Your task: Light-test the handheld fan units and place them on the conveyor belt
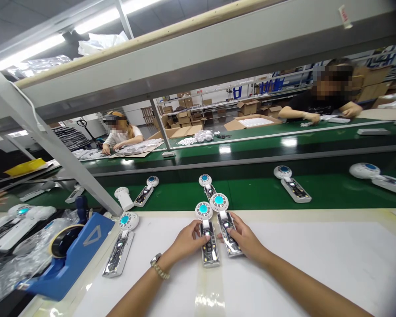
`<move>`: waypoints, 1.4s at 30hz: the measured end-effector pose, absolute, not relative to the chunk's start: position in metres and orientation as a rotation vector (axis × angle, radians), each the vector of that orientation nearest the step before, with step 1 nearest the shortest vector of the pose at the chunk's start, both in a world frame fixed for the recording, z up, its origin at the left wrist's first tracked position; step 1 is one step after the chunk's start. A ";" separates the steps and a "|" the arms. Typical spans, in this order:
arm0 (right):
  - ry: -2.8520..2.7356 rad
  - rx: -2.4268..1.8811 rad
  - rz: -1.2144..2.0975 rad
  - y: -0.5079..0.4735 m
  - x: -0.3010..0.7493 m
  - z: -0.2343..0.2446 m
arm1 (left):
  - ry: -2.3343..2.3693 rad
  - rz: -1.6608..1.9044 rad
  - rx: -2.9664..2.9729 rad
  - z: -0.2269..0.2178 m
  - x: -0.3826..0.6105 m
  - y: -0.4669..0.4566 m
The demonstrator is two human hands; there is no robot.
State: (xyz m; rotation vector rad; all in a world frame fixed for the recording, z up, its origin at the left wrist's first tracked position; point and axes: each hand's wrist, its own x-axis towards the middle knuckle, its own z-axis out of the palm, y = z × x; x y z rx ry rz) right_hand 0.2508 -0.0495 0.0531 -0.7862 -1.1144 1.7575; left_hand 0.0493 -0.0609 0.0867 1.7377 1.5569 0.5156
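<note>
My left hand [188, 240] is closed around a white handheld device [210, 253] with a round vented head, a bright blue disc and a dark clear-covered handle. A matching device [231, 246] is gripped in my right hand [246, 237], its thumb resting on the handle. Both are held side by side over the white work surface, and their round heads touch or overlap. Another such device [119, 253] lies to the left on the white surface. Just beyond my hands, one more [205, 180] rests on the green belt, its handle partly hidden.
A blue tape dispenser [75, 255] stands at the left beside plastic bags and more devices. Several devices lie along the green conveyor belt [247, 189]. A slanted metal post [82, 171] rises at the left, under an overhead shelf [185, 61]. Two people work across the belt.
</note>
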 end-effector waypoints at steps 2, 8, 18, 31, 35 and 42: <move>-1.106 -0.773 1.764 -0.049 0.251 0.052 | 1.564 0.512 1.737 0.087 0.049 -0.062; -1.147 -0.773 1.739 -0.049 0.251 0.050 | 1.550 0.515 1.724 0.087 0.049 -0.063; -1.129 -0.743 1.782 -0.050 0.253 0.056 | 1.466 0.474 1.672 0.093 0.046 -0.062; -1.270 -0.668 1.703 -0.051 0.255 0.052 | 1.415 0.505 1.574 0.092 0.048 -0.060; -1.261 -0.680 1.693 -0.052 0.256 0.055 | 1.367 0.530 1.536 0.091 0.047 -0.060; -1.235 -0.638 1.737 -0.053 0.255 0.056 | 1.360 0.517 1.513 0.092 0.046 -0.059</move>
